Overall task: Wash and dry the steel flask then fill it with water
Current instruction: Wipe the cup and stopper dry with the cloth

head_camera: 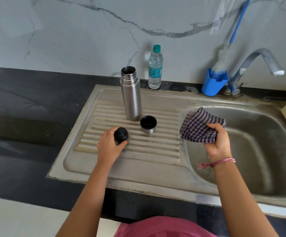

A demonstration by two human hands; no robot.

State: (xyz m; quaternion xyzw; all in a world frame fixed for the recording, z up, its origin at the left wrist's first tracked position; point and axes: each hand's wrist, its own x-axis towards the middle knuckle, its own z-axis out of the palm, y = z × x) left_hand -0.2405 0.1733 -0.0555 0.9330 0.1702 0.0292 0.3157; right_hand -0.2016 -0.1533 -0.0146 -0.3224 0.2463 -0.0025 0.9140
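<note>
The steel flask (131, 94) stands upright & uncapped on the ribbed drainboard (156, 151), beyond both hands and touched by neither. Up and to the right of the left hand's (108, 146) grip, up and left of the right hand's (218, 142).

Step in hand looks like drying the parts. The left hand curls round the black stopper (121, 135), which sits on the ribs, thumb on its near side. The right hand clutches a bunched checked cloth (198, 127) over the basin's (258, 151) left edge, fingers wrapped round the fabric.

To do it well, probably: lift the stopper off the wet ribs, bring it to the cloth rather than reaching across, turn it inside the fabric so threads & grooves get wiped. Open the bunch a bit first; a tight wad won't get into the rim. Keep the lift low and on the near side, since the cup lid (148, 124) sits just right of the left grip, mouth up, and the flask behind it could tip if knocked.

Flask look: brushed steel cylinder, stepped threaded neck, dark open mouth. Faint specks on the body, maybe droplets; can't say if the inside is dry.

Further out, beyond the flask at the wall: a sealed water bottle (155, 67), teal cap. Beyond the right grip: a blue holder (214, 84) with a bottle brush (221, 59), then the tap (258, 64).
</note>
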